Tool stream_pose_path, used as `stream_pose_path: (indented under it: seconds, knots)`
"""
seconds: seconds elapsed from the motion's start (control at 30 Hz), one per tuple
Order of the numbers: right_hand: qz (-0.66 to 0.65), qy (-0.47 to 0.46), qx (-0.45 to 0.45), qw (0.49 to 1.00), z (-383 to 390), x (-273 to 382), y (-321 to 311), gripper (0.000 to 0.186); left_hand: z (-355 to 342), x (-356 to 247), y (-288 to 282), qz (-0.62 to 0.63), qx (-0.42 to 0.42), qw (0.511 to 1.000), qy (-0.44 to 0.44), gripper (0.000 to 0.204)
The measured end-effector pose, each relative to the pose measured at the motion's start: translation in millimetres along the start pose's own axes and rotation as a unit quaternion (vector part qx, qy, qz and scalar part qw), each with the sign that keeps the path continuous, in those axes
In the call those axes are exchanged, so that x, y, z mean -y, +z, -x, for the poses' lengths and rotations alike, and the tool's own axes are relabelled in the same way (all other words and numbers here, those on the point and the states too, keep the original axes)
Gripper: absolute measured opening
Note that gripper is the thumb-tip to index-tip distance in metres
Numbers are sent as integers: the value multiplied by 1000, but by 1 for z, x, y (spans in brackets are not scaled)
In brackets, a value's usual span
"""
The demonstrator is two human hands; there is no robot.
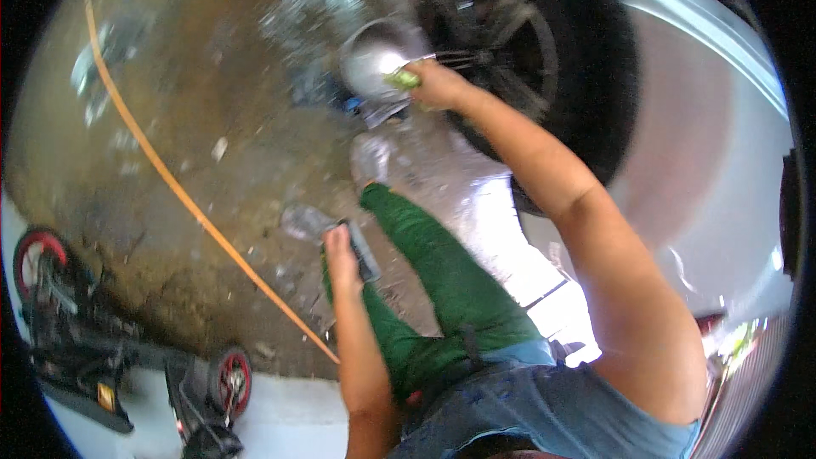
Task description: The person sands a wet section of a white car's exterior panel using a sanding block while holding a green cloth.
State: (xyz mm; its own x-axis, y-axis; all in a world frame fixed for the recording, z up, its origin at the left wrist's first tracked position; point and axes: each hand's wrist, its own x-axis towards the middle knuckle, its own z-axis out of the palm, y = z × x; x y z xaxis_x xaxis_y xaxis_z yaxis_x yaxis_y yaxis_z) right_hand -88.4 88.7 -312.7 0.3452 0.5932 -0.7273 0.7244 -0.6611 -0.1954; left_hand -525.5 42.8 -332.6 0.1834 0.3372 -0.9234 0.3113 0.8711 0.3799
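Note:
My right hand (438,85) is stretched forward beside a car wheel (501,34), its fingers closed at the edge of a round silvery metal pan (367,58). A small yellow-green piece (404,78) shows at those fingers; whether it is a handle or a separate thing, I cannot tell. Lower down, near my knee, my left hand (340,253) is closed around a dark grey oblong block (364,257), perhaps a brush, partly hidden by the fingers. The pan is blurred, and its inside is bright with glare.
The pale car body (697,119) fills the right side. An orange hose (170,178) crosses the wet floor (229,102). A black two-wheeler with red rims (231,382) stands at the lower left. Dark items (382,110) lie beyond my feet.

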Motion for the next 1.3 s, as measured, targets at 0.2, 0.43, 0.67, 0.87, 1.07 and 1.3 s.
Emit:
stream_pose_path:
  seconds: [0.2,0.43,0.67,0.87,1.07,1.3]
  knots:
    - [18,-12,-123,992,294,6,-223,53,59,-74,-53,-129,-9,989,69,46]
    - [298,114,-310,896,548,-21,-327,48,87,-141,-128,-205,-15,974,95,45]
    - [446,-33,-279,850,507,-69,-277,27,116,-146,-181,-160,-53,982,89,39]
    - [433,-79,-303,845,399,-68,-312,19,177,-119,-191,-164,-100,978,83,40]
    - [439,-83,-278,850,325,-48,-351,20,194,-76,-219,-126,-104,985,45,43]
    - [403,-81,-290,864,305,-54,-348,34,233,-114,-166,-19,-62,998,10,43]
